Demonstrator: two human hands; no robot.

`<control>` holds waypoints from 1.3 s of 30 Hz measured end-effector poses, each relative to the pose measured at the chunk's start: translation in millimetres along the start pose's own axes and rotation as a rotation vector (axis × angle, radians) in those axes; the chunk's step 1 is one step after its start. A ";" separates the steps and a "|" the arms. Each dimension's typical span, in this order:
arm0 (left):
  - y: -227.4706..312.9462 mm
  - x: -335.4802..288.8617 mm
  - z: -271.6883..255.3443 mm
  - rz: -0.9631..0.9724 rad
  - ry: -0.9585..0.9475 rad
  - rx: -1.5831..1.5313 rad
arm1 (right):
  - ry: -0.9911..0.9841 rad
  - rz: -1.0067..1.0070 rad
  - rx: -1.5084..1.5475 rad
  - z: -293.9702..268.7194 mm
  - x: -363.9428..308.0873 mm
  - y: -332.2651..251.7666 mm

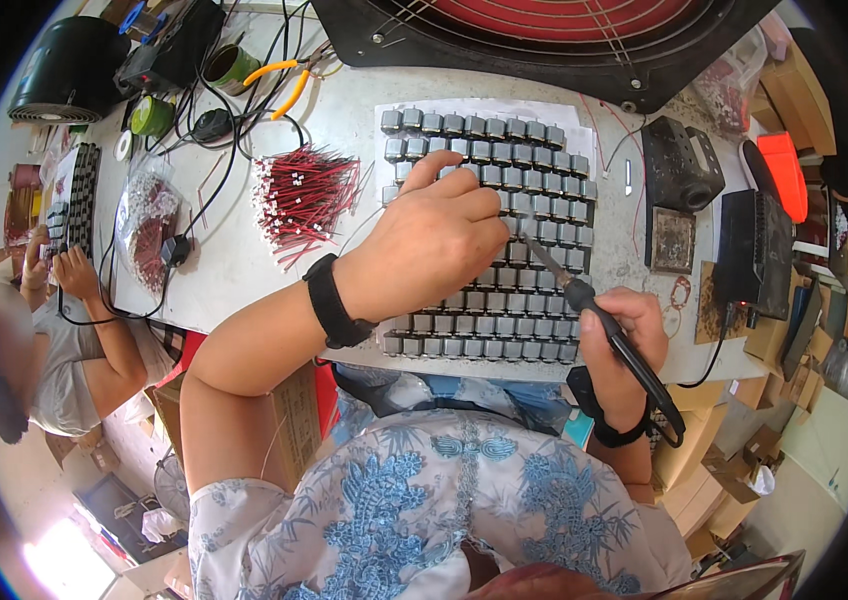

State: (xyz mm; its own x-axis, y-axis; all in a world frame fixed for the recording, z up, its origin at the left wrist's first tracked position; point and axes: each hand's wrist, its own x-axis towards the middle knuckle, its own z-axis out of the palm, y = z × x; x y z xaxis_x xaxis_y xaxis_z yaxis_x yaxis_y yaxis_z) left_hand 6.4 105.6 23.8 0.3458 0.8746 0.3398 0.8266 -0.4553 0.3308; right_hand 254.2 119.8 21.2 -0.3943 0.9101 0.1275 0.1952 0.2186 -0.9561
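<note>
My right hand grips a black soldering iron by its handle. The iron's thin metal tip slants up and left to the rows of small silver, box-shaped metal parts, which look like little motors. Over the middle of those rows, my left hand is closed with its fingers bent; its palm and fingertips hide whatever it pinches at the joint. A thin wire shows near its wrist. Left of the rows lies a fan-shaped pile of red wires with white connectors.
At the far side stands a large black fan. Orange-handled pliers and tangled black cables lie at the back left, beside a bag of wires. Black boxy devices stand on the right. A co-worker works at the far left.
</note>
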 end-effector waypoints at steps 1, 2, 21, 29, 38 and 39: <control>-0.1 -0.7 -0.8 -0.002 0.001 0.001 | 0.030 -0.040 -0.017 -0.3 -0.7 1.9; -0.3 -2.0 -2.0 -0.008 0.017 0.022 | 0.060 -0.080 -0.033 -0.7 -0.8 2.8; 0.2 -4.9 -1.3 -0.019 0.032 0.013 | -0.014 -0.041 0.008 6.3 1.4 -0.8; -5.0 -11.0 -3.2 -0.043 0.066 -0.002 | -0.001 -0.061 0.013 5.2 2.5 -2.8; -4.4 -11.7 -4.9 -0.037 0.038 -0.008 | -0.013 -0.048 0.000 10.2 3.4 -2.8; -4.4 -11.7 -5.0 -0.038 0.039 -0.008 | -0.014 -0.048 -0.001 10.3 3.6 -3.0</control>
State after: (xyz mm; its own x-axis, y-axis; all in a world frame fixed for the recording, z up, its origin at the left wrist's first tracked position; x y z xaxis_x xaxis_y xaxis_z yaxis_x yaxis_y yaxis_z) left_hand -3.5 96.5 22.8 0.2968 0.8841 0.3609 0.8351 -0.4236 0.3509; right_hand 242.9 118.8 21.8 -0.4154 0.8937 0.1696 0.1767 0.2621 -0.9487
